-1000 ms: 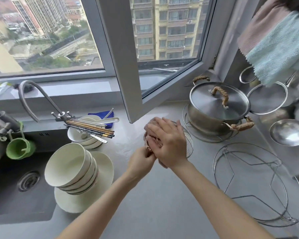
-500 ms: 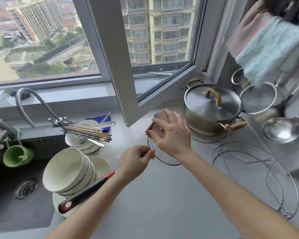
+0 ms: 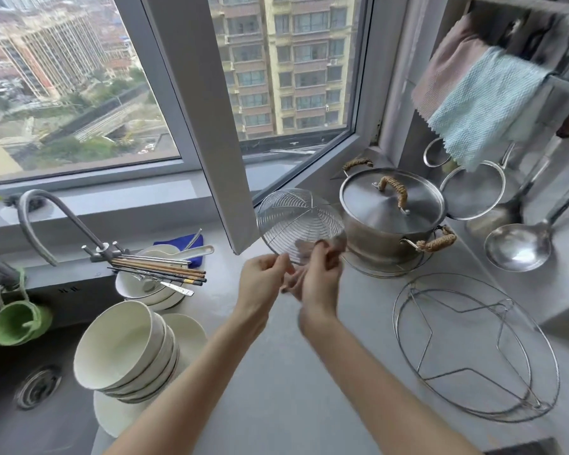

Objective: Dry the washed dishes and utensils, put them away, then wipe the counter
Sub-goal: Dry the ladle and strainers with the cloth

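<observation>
A round wire skimmer [image 3: 298, 216] is held upright above the grey counter [image 3: 276, 389], its mesh facing me. My left hand [image 3: 263, 284] pinches its stem just below the mesh; the handle is hidden behind my arm. My right hand [image 3: 321, 280], blurred by motion, grips a pink cloth [image 3: 304, 249] against the skimmer's lower rim. A stack of white bowls [image 3: 122, 349] lies tilted on a plate beside the sink [image 3: 30, 405]. Chopsticks [image 3: 158, 269] and a spoon rest across more bowls behind it.
A lidded steel pot [image 3: 391, 215] stands on a wire trivet right of the skimmer. Wire steaming racks [image 3: 467, 349] lie at the right. A ladle [image 3: 516, 247] and strainers hang on the wall under a blue cloth [image 3: 480, 100]. The open window sash [image 3: 211, 142] juts over the counter.
The skimmer has been lifted and tipped upright. My right hand with the cloth slid from the mesh's top down to its lower rim. My left hand rose with the stem.
</observation>
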`<state>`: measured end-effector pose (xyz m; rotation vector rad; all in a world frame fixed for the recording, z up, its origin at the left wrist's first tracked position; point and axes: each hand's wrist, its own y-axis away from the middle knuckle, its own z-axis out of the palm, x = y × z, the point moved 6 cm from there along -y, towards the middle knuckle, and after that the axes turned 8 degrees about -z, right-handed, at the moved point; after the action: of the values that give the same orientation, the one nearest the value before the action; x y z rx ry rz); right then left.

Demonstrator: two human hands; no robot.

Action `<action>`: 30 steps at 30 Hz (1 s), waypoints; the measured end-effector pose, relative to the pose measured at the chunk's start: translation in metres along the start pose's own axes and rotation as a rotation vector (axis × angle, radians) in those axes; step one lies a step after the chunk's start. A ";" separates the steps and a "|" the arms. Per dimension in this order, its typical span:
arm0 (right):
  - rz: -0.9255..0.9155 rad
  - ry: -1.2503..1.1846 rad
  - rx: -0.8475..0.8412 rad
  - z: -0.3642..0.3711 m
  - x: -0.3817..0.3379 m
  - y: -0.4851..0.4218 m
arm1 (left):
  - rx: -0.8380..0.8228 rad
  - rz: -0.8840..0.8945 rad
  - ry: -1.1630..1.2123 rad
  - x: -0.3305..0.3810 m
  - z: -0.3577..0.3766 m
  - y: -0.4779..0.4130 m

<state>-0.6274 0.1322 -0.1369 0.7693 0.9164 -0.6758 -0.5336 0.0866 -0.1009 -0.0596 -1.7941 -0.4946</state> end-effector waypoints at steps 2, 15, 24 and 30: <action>0.097 -0.190 -0.021 0.016 0.010 0.014 | -0.054 -0.009 0.006 0.009 0.012 -0.002; 0.341 -0.521 -0.020 -0.028 -0.028 -0.044 | -0.029 0.097 -0.577 -0.007 -0.005 -0.003; 0.165 -0.254 -0.145 -0.016 -0.070 -0.003 | 0.170 0.546 -0.759 0.006 0.006 0.014; -0.393 0.023 -0.219 -0.039 -0.116 0.015 | -0.231 -0.116 0.020 -0.003 0.000 -0.011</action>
<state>-0.6841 0.1933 -0.0459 0.4040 1.1557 -0.8925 -0.5362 0.0778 -0.1070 -0.1104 -1.7203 -0.7824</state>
